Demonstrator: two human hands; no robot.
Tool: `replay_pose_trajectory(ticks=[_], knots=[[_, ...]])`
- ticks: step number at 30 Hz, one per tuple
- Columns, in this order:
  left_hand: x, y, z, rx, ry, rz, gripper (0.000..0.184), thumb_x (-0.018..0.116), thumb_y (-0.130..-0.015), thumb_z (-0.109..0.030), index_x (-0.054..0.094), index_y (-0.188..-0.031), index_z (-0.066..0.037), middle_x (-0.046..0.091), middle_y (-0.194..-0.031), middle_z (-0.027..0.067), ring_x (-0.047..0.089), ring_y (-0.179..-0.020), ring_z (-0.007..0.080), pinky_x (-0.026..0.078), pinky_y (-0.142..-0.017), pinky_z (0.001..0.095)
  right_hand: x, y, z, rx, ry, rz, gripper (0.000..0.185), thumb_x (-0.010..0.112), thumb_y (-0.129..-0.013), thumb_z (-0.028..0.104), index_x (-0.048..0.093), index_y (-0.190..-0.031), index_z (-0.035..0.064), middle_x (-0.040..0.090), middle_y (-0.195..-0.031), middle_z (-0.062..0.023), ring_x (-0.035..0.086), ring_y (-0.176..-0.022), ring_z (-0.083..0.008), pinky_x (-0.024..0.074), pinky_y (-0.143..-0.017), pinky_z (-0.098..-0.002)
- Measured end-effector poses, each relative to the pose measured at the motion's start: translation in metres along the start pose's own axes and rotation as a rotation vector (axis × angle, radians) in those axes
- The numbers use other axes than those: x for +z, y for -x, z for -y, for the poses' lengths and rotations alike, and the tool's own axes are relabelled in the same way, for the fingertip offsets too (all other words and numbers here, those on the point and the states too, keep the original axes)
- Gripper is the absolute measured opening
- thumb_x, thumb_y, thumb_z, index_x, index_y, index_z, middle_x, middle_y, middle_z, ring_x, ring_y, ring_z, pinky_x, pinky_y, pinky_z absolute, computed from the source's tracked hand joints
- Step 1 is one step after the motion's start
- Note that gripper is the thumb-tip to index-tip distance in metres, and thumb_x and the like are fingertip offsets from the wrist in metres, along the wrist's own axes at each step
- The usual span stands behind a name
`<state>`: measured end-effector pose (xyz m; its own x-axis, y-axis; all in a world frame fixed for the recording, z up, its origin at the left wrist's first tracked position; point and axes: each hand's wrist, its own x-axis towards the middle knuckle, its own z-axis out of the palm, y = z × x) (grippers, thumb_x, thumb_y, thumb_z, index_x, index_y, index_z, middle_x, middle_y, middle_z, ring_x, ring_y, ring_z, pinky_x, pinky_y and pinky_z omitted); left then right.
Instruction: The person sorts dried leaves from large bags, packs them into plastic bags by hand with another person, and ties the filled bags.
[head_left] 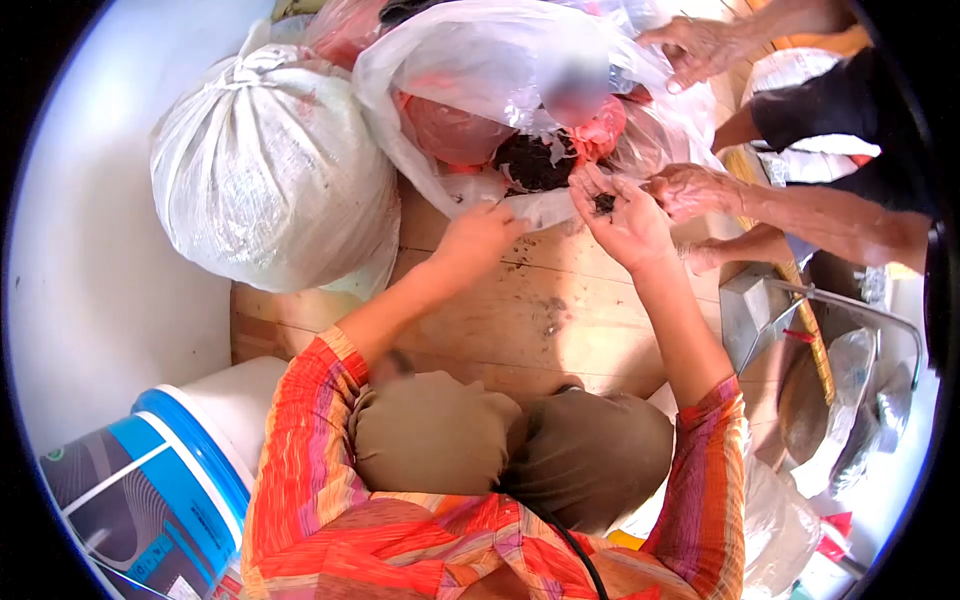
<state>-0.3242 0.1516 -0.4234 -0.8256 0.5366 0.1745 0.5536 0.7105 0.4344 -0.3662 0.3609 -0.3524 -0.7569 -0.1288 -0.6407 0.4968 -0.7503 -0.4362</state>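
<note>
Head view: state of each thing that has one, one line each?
White sack, bulging, tied at the top.
Clear plastic bag, mouth open.
Dark material, exposed inside that bag.
Right hand, open, palm up, dark bits on it.
Left hand, fingers curled, grip unclear.
Wooden floor, speckled with dark marks.

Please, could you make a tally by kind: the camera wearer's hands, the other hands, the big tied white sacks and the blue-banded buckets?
Wearer's hands: 2 (left hand, right hand)
Other hands: 2 (upper hand, lower hand)
Big tied white sack: 1
Blue-banded bucket: 1
Total: 6
</note>
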Motion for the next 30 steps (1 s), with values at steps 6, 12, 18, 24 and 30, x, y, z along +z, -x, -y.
replay_pose_trajectory(ticks=[6, 12, 18, 24, 30], knots=[[-0.002, 0.003, 0.0, 0.117, -0.016, -0.031, 0.034, 0.054, -0.07, -0.003, 0.063, -0.102, -0.01, 0.051, -0.083, 0.0079, 0.053, -0.085, 0.0263, 0.046, -0.072, 0.0367, 0.011, -0.025, 0.006, 0.045, -0.026, 0.0, 0.029, 0.033, -0.096, 0.015, 0.045, -0.101, -0.0106, 0.046, -0.092, -0.0152, 0.046, -0.091, -0.0248, 0.0407, -0.094, -0.0379], [-0.015, 0.003, 0.004, 0.102, 0.032, -0.032, 0.034, 0.054, -0.069, -0.003, 0.063, -0.102, -0.01, 0.051, -0.085, 0.0083, 0.053, -0.085, 0.0271, 0.047, -0.071, 0.0373, 0.015, -0.033, 0.008, 0.028, -0.073, -0.033, 0.024, 0.032, -0.093, 0.009, 0.043, -0.1, -0.0117, 0.042, -0.09, -0.0138, 0.043, -0.084, -0.0238, 0.0432, -0.085, -0.0373], [-0.019, -0.001, 0.008, 0.15, 0.053, -0.049, 0.033, 0.054, -0.07, -0.003, 0.064, -0.1, -0.009, 0.052, -0.084, 0.0078, 0.053, -0.086, 0.0269, 0.048, -0.07, 0.0361, 0.016, -0.034, 0.005, -0.026, -0.05, -0.066, 0.025, 0.031, -0.095, 0.01, 0.044, -0.098, -0.0109, 0.042, -0.09, -0.0145, 0.044, -0.086, -0.0246, 0.0432, -0.086, -0.0379], [-0.025, 0.001, 0.004, 0.164, 0.049, -0.096, 0.015, 0.054, -0.07, -0.007, 0.063, -0.08, -0.005, 0.054, -0.081, 0.0076, 0.052, -0.082, 0.024, 0.047, -0.069, 0.0338, 0.042, -0.025, 0.004, -0.146, 0.083, -0.043, 0.023, 0.032, -0.095, 0.01, 0.045, -0.094, -0.0084, 0.045, -0.093, -0.0153, 0.045, -0.087, -0.025, 0.043, -0.087, -0.0379], [-0.027, 0.0, 0.002, 0.161, 0.082, -0.078, 0.03, 0.053, -0.069, -0.001, 0.064, -0.097, -0.007, 0.053, -0.085, 0.0081, 0.052, -0.083, 0.0252, 0.047, -0.069, 0.0359, 0.06, -0.027, 0.022, -0.156, 0.119, -0.08, 0.021, 0.033, -0.095, 0.01, 0.045, -0.096, -0.0074, 0.046, -0.094, -0.016, 0.046, -0.09, -0.0266, 0.0423, -0.089, -0.0392]])
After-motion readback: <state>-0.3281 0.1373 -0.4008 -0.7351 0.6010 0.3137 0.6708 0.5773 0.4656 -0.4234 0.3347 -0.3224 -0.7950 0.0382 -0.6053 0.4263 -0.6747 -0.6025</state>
